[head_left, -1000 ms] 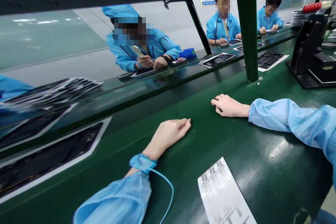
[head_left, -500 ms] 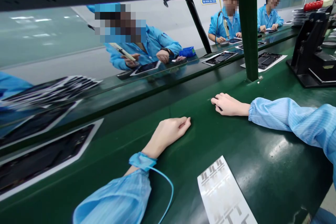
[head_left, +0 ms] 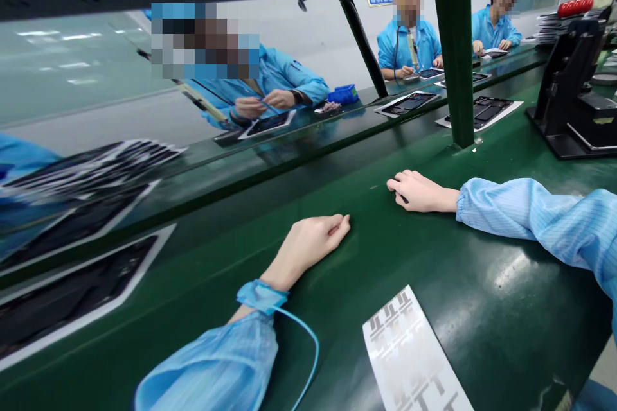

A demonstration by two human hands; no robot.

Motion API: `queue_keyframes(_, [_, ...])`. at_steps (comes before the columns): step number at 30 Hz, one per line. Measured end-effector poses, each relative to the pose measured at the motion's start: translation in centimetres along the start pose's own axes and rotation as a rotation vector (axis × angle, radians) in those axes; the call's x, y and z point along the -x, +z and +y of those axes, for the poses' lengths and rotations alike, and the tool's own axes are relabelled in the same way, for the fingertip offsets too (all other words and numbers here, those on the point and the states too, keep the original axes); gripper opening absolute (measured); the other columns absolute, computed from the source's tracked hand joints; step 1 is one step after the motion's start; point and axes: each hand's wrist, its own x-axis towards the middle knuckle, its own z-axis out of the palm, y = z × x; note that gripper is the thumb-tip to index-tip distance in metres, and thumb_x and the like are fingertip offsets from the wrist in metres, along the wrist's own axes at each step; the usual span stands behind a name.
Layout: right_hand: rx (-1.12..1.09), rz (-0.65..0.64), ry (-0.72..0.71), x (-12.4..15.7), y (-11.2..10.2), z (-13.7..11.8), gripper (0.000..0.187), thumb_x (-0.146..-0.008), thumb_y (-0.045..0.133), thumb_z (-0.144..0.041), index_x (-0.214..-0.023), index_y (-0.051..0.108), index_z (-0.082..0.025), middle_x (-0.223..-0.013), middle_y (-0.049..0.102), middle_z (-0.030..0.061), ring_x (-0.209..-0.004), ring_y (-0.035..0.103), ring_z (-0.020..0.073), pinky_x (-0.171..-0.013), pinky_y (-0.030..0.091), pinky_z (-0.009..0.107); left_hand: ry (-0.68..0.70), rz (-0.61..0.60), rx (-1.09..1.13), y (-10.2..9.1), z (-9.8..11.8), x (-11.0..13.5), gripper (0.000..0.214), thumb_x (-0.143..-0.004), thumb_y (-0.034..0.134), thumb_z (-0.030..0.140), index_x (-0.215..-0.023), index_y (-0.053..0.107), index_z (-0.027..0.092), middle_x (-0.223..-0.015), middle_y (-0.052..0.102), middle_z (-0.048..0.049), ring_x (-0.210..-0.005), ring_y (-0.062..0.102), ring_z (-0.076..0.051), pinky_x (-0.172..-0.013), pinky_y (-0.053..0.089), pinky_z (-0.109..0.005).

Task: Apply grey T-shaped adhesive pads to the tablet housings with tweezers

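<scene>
My left hand (head_left: 315, 237) rests on the green tabletop (head_left: 347, 289) with its fingers curled together; nothing shows in it. A blue wrist strap (head_left: 263, 297) with a thin blue cord (head_left: 314, 350) circles that wrist. Farther right, my right hand (head_left: 414, 191) lies on the same surface, fingers loosely bent, with a dark gap between thumb and fingers and no object visible there. Nearest to both hands, toward me, is a white sheet of grey T-shaped stickers (head_left: 409, 353), touched by neither hand.
Black panels on white sheets (head_left: 72, 295) lie on the belt beyond my hands. A green post (head_left: 456, 64) and a black fixture (head_left: 569, 96) stand at right. Across the line, co-workers (head_left: 284, 77) sit near a blue bin (head_left: 343, 94) and stacked panels (head_left: 106, 164).
My hands have stayed still. The panels on the near belt slid left, and those on the far belt slid right. The co-worker opposite brought both hands together and let go of the hanging tool.
</scene>
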Motion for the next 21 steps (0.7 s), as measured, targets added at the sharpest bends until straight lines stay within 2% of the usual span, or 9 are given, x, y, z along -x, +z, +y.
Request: queue_keyframes(21, [0.0, 0.001, 0.004, 0.0, 0.0, -0.05, 0.02, -0.096, 0.057, -0.026, -0.11, 0.06, -0.013, -0.106, 0.062, 0.0064, -0.096, 0.061, 0.0198, -0.084, 0.052, 0.038, 0.004, -0.006, -0.022, -0.05, 0.12, -0.04, 0.028, -0.096, 0.055, 0.038, -0.085, 0.06, 0.012, -0.074, 0.059, 0.0009, -0.067, 0.059, -0.011, -0.067, 0.053, -0.028])
